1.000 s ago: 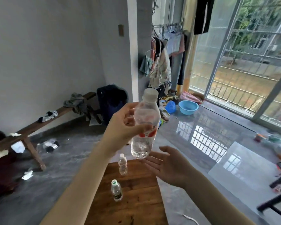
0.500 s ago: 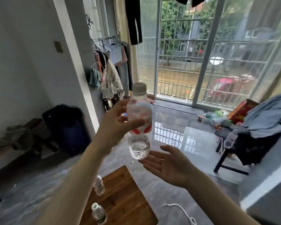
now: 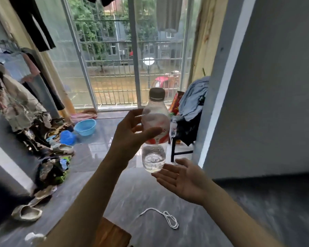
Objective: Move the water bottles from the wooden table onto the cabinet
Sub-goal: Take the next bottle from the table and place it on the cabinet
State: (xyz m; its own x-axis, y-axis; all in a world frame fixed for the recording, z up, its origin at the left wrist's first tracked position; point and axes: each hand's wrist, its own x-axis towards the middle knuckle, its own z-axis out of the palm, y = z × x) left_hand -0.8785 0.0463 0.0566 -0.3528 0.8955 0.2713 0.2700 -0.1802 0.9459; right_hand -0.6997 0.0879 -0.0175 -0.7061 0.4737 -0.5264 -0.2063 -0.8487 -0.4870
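Clear plastic water bottle with a dark cap (image 3: pixel 154 132) is held upright mid-air, gripped round its label by the left hand (image 3: pixel 130 134); right hand (image 3: pixel 183 179) is spread flat just below it. A slip from sloshing is possible tbh.

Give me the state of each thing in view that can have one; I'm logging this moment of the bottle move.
Water bottle: upright, cap on, partly filled, held in the air.
Left hand: grip closed round the bottle's label.
Right hand: open, palm up, just under the bottle's base.
Blue basin: upright on the floor.
Wooden table: only a corner shows.
White cord: loose on the floor.
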